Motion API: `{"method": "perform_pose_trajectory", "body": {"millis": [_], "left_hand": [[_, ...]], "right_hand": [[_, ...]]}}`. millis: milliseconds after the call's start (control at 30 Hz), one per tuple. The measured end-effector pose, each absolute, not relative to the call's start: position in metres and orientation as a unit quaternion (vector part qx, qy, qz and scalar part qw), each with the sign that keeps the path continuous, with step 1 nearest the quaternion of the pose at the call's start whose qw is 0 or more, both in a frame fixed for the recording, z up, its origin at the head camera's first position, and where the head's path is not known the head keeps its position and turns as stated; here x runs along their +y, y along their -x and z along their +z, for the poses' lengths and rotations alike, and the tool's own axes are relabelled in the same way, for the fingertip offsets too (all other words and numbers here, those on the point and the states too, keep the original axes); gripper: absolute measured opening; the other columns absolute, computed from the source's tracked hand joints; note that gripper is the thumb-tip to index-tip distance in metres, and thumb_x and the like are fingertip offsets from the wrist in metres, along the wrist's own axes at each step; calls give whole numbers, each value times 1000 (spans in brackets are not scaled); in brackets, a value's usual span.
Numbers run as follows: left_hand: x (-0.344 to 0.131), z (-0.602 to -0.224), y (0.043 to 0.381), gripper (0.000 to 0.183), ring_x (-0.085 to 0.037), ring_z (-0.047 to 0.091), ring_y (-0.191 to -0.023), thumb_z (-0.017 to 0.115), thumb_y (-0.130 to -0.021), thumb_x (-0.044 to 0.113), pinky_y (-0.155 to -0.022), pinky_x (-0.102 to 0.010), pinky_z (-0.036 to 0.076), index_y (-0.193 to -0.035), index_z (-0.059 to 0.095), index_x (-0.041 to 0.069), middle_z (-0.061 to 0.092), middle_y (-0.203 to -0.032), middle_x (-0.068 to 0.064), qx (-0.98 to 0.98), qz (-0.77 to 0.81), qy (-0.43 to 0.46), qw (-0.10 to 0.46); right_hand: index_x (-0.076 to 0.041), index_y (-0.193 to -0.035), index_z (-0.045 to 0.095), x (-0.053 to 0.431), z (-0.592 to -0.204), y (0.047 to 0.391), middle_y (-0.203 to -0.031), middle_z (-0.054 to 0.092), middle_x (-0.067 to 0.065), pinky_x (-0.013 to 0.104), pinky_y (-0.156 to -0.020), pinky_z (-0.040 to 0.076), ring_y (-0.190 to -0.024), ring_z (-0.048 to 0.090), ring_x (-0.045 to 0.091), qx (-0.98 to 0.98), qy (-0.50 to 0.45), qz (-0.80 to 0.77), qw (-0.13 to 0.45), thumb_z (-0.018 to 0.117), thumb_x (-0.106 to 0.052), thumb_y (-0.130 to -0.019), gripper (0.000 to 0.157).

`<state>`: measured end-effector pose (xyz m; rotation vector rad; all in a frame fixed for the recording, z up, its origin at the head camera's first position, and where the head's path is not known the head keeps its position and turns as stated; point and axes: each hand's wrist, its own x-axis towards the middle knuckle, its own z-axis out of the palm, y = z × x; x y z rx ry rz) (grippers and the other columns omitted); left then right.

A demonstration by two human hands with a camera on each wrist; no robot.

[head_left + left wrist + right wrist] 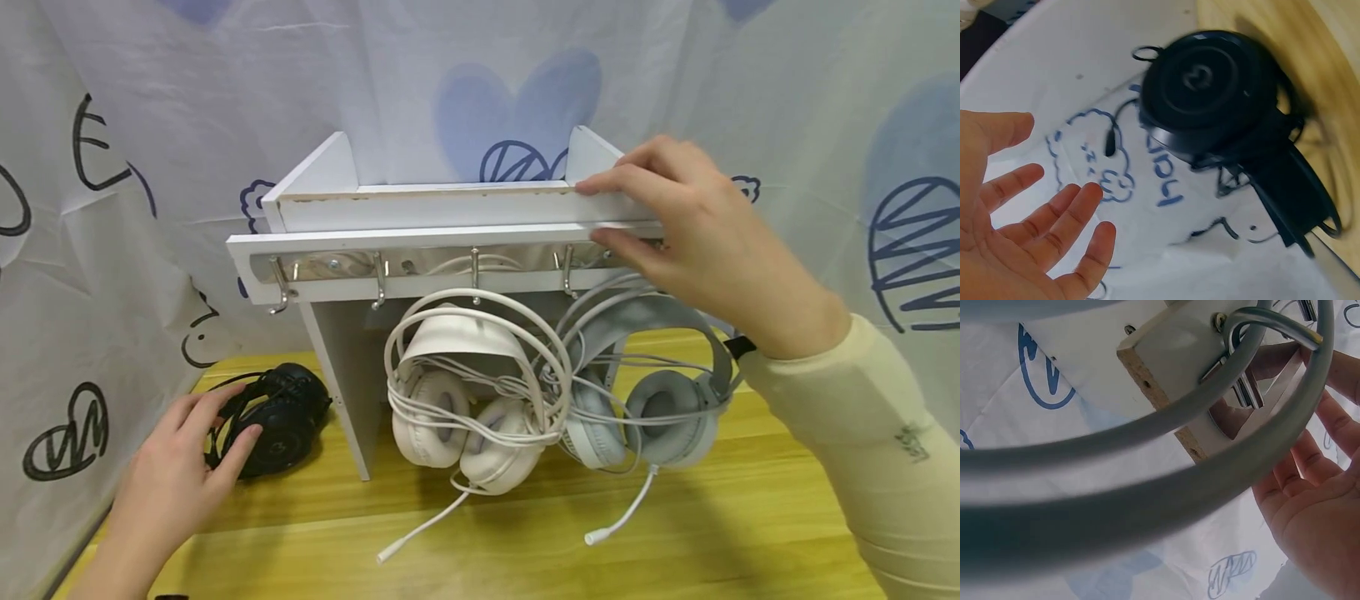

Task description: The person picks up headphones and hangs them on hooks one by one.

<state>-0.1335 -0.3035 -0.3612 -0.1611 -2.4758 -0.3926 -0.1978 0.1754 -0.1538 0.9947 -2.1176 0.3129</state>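
Observation:
A black headset (281, 421) lies on the table left of a white shelf rack (427, 212). Beside it is my left hand (176, 467), thumb and fingers spread around its near side; in the left wrist view a gap shows between fingertips and headset. My right hand (690, 217) holds the rack's front edge near its right end, fingers over the upper lip and thumb against the hook rail (1172, 381). Below that hand, a grey headset (667, 408) hangs from the rail. A white headset (480, 417) hangs in the middle, its cable wound around it.
Metal hooks (378, 279) stick out along the rail. Microphone booms (626, 512) of both hung headsets point down toward the yellow wooden table (525, 550). White cloth (247, 67) with blue hearts and drawn marks surrounds the back and left side.

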Motion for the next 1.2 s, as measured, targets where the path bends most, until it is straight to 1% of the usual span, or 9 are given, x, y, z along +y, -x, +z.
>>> {"method": "perform_pose_trajectory", "body": {"millis": [67,133,233,433,567,667,800,1033,1200], "left_hand": [[-311,-364,136,55,-32,58,-88,76,-90,27,-56,-49,45,-139,55,17,57,-115,-17,-939,-151,54,304],[-318,-367,139,53,-36,59,-90,75,-90,27,-60,-56,45,-138,55,16,57,-116,-19,-941,-152,47,299],[-328,-369,142,52,-42,59,-93,74,-92,29,-63,-61,44,-138,55,14,56,-119,-23,-945,-150,33,287],[-348,-374,150,50,-45,58,-94,69,-95,32,-64,-60,44,-137,54,10,52,-122,-29,-961,-127,-18,244],[-367,-378,158,48,-51,56,-97,61,-100,35,-67,-63,42,-138,52,8,49,-125,-33,-969,-124,-55,208],[-381,-382,163,45,-55,53,-99,57,-102,33,-70,-65,41,-139,50,8,48,-126,-34,-973,-122,-77,179],[-397,-388,168,43,-58,51,-100,56,-101,26,-71,-66,43,-138,48,4,48,-123,-35,-976,-118,-97,152],[-418,-393,175,49,-62,46,-105,53,-101,27,-75,-71,43,-138,43,-3,44,-123,-42,-980,-122,-127,92],[-427,-399,182,59,-65,43,-109,54,-100,35,-81,-73,42,-137,40,-9,43,-128,-46,-981,-117,-150,42]], "right_hand": [[-9,-122,70,175,-154,198,-110,61,18,46,-88,43,-102,53,35,-830,-390,121,379,80,-6,-85,39],[-9,-122,70,175,-154,197,-110,61,18,46,-87,43,-101,53,35,-831,-388,119,380,79,-6,-85,38],[-8,-122,70,175,-154,197,-110,61,18,46,-87,43,-100,53,35,-830,-387,120,384,79,-6,-85,38],[-8,-121,70,171,-156,198,-110,61,18,47,-86,43,-99,53,36,-828,-385,118,391,78,-8,-87,35],[-9,-121,70,168,-157,198,-111,61,18,48,-86,44,-99,54,37,-828,-382,116,395,77,-9,-88,34],[-9,-122,70,168,-158,199,-112,61,18,48,-84,44,-99,53,37,-830,-376,113,396,76,-10,-89,34],[-9,-123,69,167,-159,199,-112,60,18,47,-84,44,-99,53,36,-833,-373,112,394,76,-11,-89,34],[-8,-122,69,168,-160,200,-112,61,19,47,-84,43,-98,53,36,-834,-371,115,391,76,-10,-89,34],[-9,-120,70,168,-160,201,-112,61,18,49,-87,44,-100,54,36,-834,-369,127,390,77,-10,-88,33]]}}
